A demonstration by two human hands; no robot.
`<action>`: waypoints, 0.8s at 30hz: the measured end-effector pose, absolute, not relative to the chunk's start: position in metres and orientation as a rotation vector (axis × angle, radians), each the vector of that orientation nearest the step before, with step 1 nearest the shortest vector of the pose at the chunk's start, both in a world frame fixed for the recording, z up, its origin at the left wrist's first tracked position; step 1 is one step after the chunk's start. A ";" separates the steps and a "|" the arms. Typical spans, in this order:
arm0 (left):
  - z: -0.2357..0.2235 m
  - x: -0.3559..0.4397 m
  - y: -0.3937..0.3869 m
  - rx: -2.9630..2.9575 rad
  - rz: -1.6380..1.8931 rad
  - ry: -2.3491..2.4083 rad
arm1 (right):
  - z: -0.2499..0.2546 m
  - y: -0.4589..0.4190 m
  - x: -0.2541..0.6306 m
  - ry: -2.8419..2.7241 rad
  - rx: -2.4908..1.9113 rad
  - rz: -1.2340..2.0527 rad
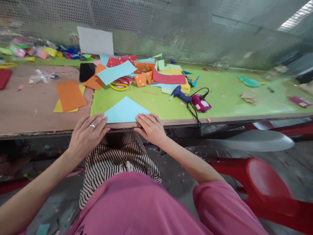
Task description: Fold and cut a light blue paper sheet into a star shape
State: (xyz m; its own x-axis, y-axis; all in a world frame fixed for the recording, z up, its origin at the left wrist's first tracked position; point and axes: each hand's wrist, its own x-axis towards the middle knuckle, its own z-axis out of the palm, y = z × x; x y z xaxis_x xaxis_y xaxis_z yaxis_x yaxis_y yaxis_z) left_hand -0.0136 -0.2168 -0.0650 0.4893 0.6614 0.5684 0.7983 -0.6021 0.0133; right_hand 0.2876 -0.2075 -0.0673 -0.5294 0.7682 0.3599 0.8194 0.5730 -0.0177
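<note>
A light blue sheet of paper (126,111), folded into a triangle, lies at the front edge of the table with its peak pointing away from me. My left hand (88,132) rests flat on its left corner, fingers stretched out, a ring on one of them. On the right corner, my right hand (151,128) presses down with straight fingers. Both palms face down and neither grips anything. Just left of the triangle lie an orange sheet (70,95) and a yellow sheet (57,106) partly beneath it.
Behind the triangle is a heap of coloured paper strips (117,72) with yellow-handled scissors (119,86). A blue glue gun (181,94) lies beside a magenta power socket (200,102) with a black cable. A phone (87,72) sits further left. Red stools (266,182) stand at right.
</note>
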 end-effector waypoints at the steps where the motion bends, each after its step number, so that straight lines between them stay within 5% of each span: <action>1: -0.063 -0.006 -0.215 -2.506 -0.805 -1.191 | -0.068 -0.208 0.287 -2.472 -1.280 -0.222; 12: -0.058 0.026 -0.209 -2.653 -0.801 -1.125 | -0.065 -0.207 0.286 -2.376 -1.269 -0.099; 24: -0.050 0.036 -0.207 -2.431 -0.798 -0.916 | -0.067 -0.200 0.281 -2.391 -1.127 -0.432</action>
State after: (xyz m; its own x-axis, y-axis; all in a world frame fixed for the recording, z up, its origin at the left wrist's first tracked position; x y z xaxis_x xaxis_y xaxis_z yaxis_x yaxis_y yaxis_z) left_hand 0.0363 -0.2065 -0.0505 0.6181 0.4556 0.6406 0.6971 -0.6943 -0.1788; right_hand 0.2813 -0.1995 -0.0665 -0.5590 0.6394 0.5279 0.7836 0.6154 0.0845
